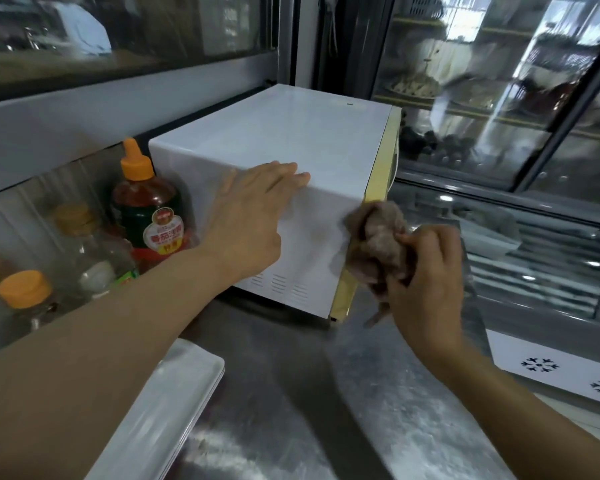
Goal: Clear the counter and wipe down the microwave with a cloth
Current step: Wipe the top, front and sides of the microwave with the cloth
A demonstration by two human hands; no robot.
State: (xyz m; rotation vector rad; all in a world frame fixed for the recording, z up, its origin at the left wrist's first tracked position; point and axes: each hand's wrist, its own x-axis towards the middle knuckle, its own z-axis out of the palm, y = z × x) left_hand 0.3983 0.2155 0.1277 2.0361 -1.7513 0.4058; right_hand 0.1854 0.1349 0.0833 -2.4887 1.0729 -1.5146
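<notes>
Right hand (426,271) grips cloth (374,244) against microwave (291,133).

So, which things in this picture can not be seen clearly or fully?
- Microwave front: faces away in the head view.
- Clear bottles behind the left hand: blurred, forearm covers them.
- White trays: bottom edge and forearm cut them off.
- Cloth: partly inside the right hand.

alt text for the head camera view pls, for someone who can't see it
A person's right hand presses a bunched brown cloth against the front corner of a white microwave, while the left hand lies flat on its top edge. Sauce bottles stand to the microwave's left on a steel counter.
</notes>
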